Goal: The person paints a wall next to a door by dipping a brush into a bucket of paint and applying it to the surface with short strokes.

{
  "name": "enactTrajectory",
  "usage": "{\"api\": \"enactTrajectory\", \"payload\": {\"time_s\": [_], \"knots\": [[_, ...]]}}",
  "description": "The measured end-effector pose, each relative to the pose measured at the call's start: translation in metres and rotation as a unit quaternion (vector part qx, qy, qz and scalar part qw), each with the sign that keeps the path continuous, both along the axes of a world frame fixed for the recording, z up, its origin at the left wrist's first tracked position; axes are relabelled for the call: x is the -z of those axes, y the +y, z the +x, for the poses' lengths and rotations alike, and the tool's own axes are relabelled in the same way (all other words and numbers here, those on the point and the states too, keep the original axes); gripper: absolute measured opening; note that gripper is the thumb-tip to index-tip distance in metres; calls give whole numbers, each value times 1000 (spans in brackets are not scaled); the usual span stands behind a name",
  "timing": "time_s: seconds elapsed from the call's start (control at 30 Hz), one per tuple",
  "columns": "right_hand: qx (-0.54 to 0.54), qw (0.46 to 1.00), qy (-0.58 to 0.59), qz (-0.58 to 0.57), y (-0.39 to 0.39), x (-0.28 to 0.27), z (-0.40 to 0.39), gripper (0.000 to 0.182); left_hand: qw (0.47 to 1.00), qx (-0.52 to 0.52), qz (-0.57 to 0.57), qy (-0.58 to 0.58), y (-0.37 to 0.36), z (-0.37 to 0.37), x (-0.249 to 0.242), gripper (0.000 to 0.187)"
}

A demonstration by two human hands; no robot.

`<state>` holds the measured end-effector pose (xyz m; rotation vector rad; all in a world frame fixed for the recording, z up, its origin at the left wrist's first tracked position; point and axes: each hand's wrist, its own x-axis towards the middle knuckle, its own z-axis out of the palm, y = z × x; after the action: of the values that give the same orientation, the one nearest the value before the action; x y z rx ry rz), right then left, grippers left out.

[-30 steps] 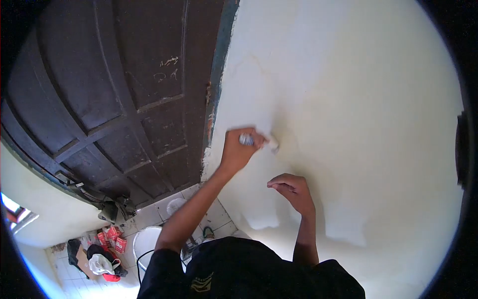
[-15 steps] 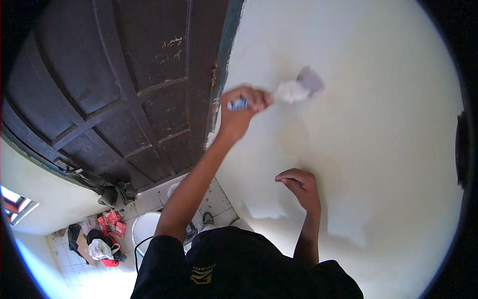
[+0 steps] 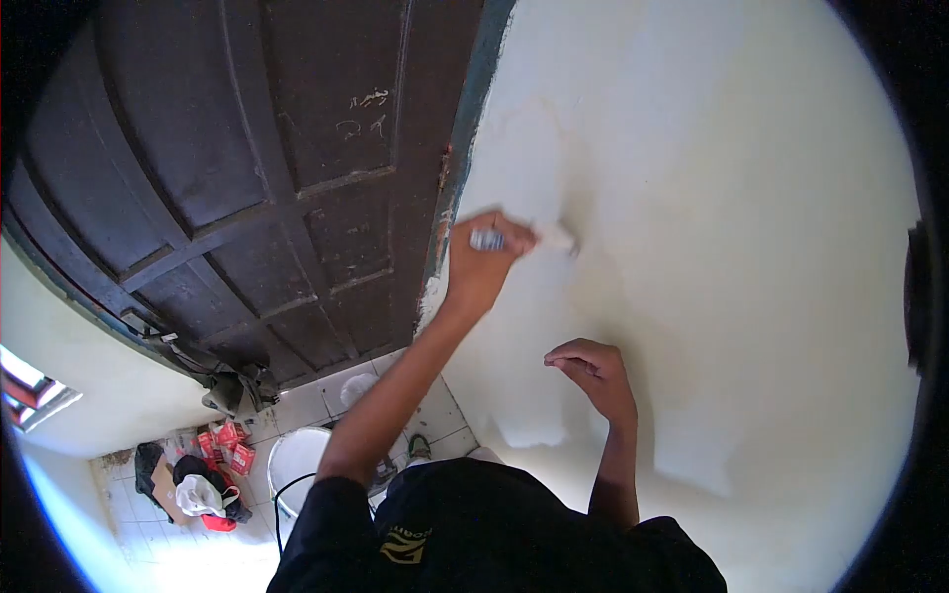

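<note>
the left hand (image 3: 484,259) is closed tight round the handle of a paint brush (image 3: 524,238), whose pale, blurred bristle end lies against the cream wall (image 3: 751,247) just right of the door frame (image 3: 465,148). the right hand (image 3: 591,374) hangs lower and to the right, fingers loosely curled inward and holding nothing, close to the wall, though whether it touches cannot be told. the step in hand looks like brushing paint along the strip of wall beside the frame; the next stroke would call for keeping the bristles off the dark wooden door (image 3: 257,168) and its greenish frame edge. down on the tiled floor (image 3: 316,405), near the person's feet, stand a white bucket (image 3: 297,463) and, further left, red packets (image 3: 225,457) and a heap of cloth, which crowd the footing below.
</note>
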<state>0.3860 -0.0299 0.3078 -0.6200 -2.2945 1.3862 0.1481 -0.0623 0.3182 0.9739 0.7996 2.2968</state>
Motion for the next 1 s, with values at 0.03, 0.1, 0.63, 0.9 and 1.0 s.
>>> {"api": "enactTrajectory", "payload": {"time_s": [0.03, 0.1, 0.63, 0.9, 1.0], "knots": [[-8, 1000, 3, 22, 1, -1, 0, 11, 1000, -9, -5, -8, 7, -4, -33, 21], [-4, 1000, 14, 21, 2, 1, 3, 11, 999, -6, 41, -19, 21, -13, -93, 22], [20, 1000, -11, -3, -2, 14, 8, 11, 988, -61, 119, 79, 24, -24, 38, 25], [-5, 999, -16, 27, -10, 7, -7, 11, 991, -121, 3, 57, 12, -27, 37, 24], [-12, 1000, -2, 27, -11, 9, -9, 11, 992, -123, 34, 2, 34, -41, -40, 21]]}}
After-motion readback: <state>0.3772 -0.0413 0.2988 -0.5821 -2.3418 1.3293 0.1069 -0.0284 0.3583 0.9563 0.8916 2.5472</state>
